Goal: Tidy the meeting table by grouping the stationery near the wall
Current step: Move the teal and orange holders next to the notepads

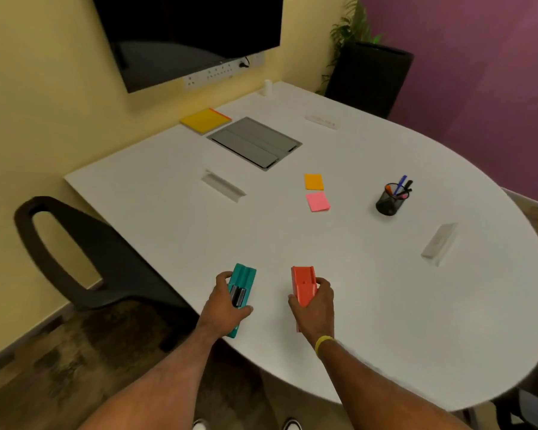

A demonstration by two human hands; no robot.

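Observation:
My left hand (222,301) grips a teal holder (244,279) with dark clips in it, near the front edge of the white table (168,231). My right hand (316,304) grips an orange-red holder (303,283) beside it. Further in lie an orange sticky pad (313,181) and a pink sticky pad (317,202). A black mesh cup (389,201) with pens stands to their right. A yellow notepad (205,120) lies close to the yellow wall.
A grey cable hatch (255,143) is set into the table next to the notepad. A small white bottle (267,87) stands at the wall. A black chair (84,259) is at the left, another chair (368,77) at the far end. A screen (184,32) hangs above.

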